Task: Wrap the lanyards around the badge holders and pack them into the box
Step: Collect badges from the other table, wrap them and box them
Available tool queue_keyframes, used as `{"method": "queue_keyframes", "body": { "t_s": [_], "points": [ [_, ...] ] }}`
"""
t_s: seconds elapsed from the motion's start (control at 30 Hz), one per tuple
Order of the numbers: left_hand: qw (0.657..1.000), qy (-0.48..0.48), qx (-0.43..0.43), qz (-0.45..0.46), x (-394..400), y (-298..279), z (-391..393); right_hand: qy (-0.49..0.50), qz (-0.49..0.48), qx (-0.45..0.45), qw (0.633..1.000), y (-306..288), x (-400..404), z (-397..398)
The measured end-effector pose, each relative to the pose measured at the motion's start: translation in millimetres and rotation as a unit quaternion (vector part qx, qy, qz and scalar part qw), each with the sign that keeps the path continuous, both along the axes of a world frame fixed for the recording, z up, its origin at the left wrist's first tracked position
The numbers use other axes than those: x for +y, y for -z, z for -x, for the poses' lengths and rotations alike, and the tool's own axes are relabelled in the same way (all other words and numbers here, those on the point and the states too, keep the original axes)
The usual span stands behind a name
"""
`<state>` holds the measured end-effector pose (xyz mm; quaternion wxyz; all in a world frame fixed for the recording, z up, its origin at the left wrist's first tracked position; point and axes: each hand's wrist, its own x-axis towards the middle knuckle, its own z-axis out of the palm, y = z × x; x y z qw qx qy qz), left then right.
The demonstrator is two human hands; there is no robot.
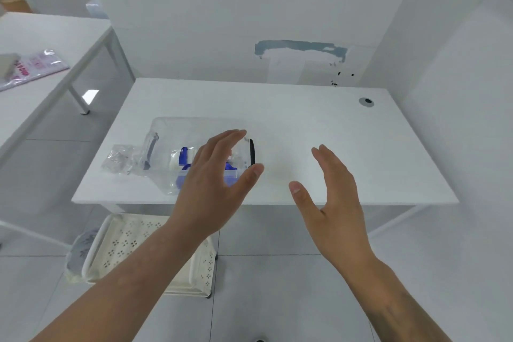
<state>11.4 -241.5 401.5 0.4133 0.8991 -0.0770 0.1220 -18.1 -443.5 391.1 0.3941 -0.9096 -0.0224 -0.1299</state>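
The box (194, 153), clear with blue lanyards (183, 155) inside, stands on the table (305, 125), long side left to right. The left hand (219, 178) hovers open before it, nearer; the right hand (333, 189) is open and empty, well apart.

A white rectangular table (305, 125) stands before a white wall. A cream perforated plastic basket (125, 247) sits on the grey tiled floor below it.

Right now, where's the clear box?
In the head view, the clear box sits on the left part of the white table, partly behind the open left hand, with crumpled clear plastic just left of it.
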Motion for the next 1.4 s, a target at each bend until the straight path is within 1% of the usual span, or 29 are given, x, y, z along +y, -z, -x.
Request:
{"method": "queue_keyframes", "body": {
  "t_s": [0.1, 0.27, 0.4, 0.57, 0.73, 0.8, 1.03, 1.23, 1.4],
  "points": [
    [1.0, -0.021, 0.011, 0.013, 25.3, 3.3, 10.2, -0.026, 0.005, -0.002, 1.0, 2.4, 25.5, 1.9],
    [0.998, -0.061, 0.016, 0.008, 78.6, 14.0, 31.2, -0.064, 0.01, 0.007, 0.998, 8.2, 78.4, 5.4],
    [0.995, -0.089, 0.022, 0.023, 134.6, 24.2, 54.6, -0.095, 0.017, -0.001, 0.995, 18.8, 134.6, 14.3],
    [0.992, -0.118, 0.04, 0.036, 207.8, 27.6, 83.9, -0.122, 0.0, 0.01, 0.992, 25.7, 212.6, 27.0],
    [0.988, -0.137, 0.042, 0.061, 286.7, 31.6, 109.4, -0.149, 0.004, 0.039, 0.988, 31.3, 295.2, 42.1],
    [0.985, -0.149, 0.056, 0.07, 317.2, 33.0, 119.2, -0.166, 0.004, 0.04, 0.985, 34.3, 327.9, 45.4],
    [0.974, -0.212, 0.058, 0.056, 426.2, 45.0, 149.9, -0.241, -0.003, 0.049, 0.969, 45.7, 442.6, 48.9],
    [0.961, -0.258, 0.073, 0.061, 494.5, 54.6, 155.4, -0.28, 0.005, 0.069, 0.957, 50.3, 517.8, 35.3],
    [0.957, -0.276, 0.077, 0.042, 559.2, 63.3, 134.1, -0.3, 0.009, 0.07, 0.951, 55.9, 585.7, 8.8]
  ]
}}
